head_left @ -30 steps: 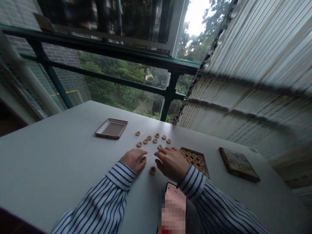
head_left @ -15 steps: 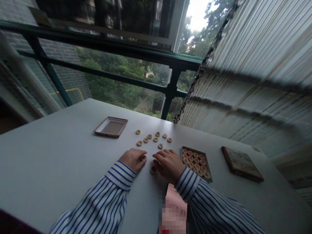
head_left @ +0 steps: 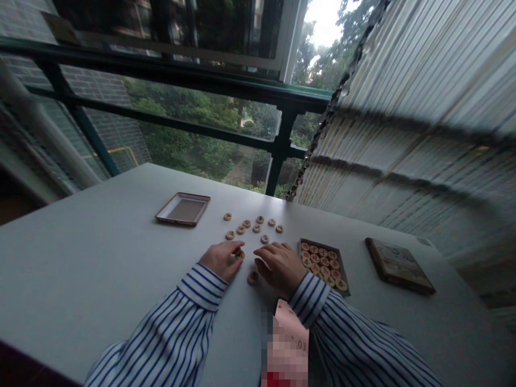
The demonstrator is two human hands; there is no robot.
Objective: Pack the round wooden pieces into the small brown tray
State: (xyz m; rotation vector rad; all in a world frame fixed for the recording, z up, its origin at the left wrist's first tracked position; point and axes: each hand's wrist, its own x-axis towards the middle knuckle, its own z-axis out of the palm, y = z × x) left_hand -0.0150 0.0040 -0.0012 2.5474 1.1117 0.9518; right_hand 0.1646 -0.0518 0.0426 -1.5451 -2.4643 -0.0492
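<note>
Between the thumb and fingers of my left hand (head_left: 221, 259) is a round wooden Chinese chess piece (head_left: 240, 255). My right hand (head_left: 282, 264) holds nothing; its fingers are apart and curve just above the table. Beside its thumb lies a second chess piece (head_left: 252, 277), which the hand does not grip. Beyond both hands several loose chess pieces (head_left: 257, 228) lie scattered flat on the table. To the right of my right hand, an open box (head_left: 345, 287) holds rows of chess pieces with red and dark characters; my right wrist hides its near left corner.
An upturned lid or shallow tray (head_left: 203, 207) lies at the back left of the white table (head_left: 100, 252). A closed flat box (head_left: 401, 266) sits at the right. A pink printed item (head_left: 291, 322), partly blurred out, lies below my right wrist. Railing and window stand behind.
My left hand has shifted slightly up and right with its piece, which shows more now. My right hand has lifted a little away from the near piece, uncovering it.
</note>
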